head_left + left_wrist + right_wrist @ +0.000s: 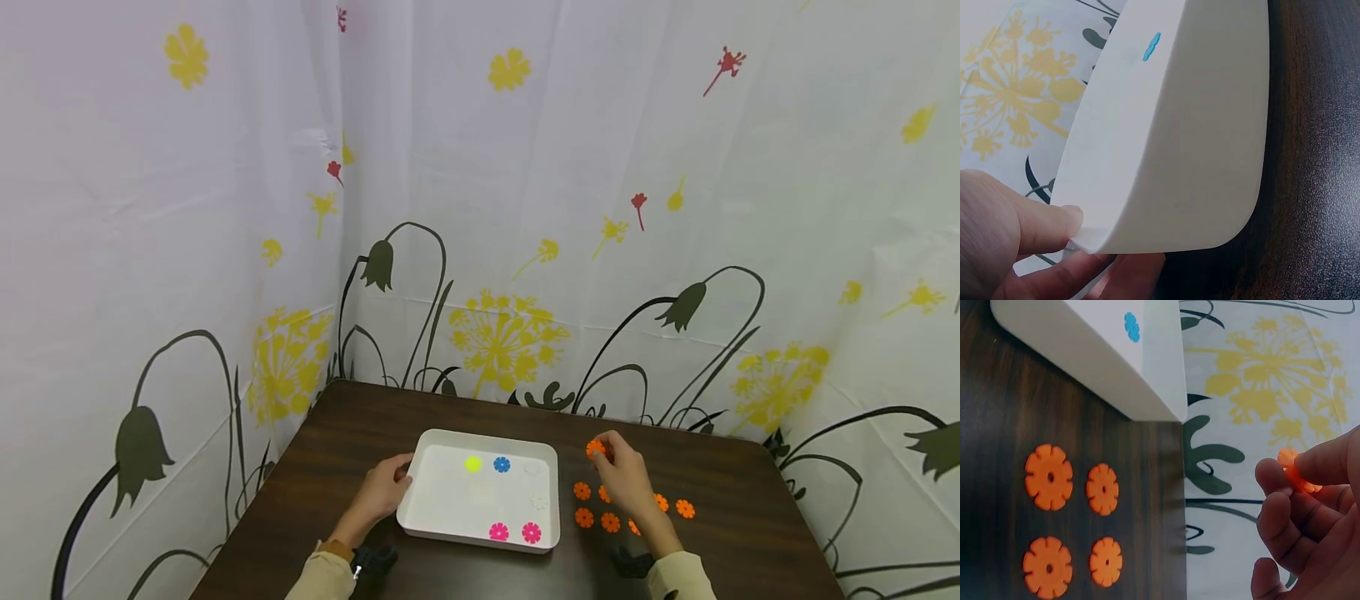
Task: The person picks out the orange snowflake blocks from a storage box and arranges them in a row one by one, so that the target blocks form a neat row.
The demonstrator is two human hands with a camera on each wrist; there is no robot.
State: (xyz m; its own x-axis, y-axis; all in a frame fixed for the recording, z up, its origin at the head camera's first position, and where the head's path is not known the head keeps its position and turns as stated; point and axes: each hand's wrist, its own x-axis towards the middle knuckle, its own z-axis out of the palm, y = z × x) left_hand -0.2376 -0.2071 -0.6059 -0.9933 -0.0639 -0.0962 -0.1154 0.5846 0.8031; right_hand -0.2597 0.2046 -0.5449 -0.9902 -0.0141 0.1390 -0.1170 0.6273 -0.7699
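My left hand [381, 490] grips the left side of a white tray [442, 500], thumb over the rim and fingers beneath it in the left wrist view. In the tray lie a yellow disc [472, 464], a blue flower-shaped disc [502, 465], two pink ones [531, 532] and two pale ones [539, 502]. To the right of the tray, my right hand [627, 479] pinches an orange flower-shaped disc [1297, 470] between thumb and fingers, raised above the table. Below that hand, several matching orange discs [1049, 477] lie flat in rows, some hidden by the forearm.
The dark wooden table [330, 450] carries the tray and discs. White curtains [465, 167] with printed flowers stand behind it and along both sides. A black strap device [375, 560] sits at the left wrist, another [632, 563] at the right.
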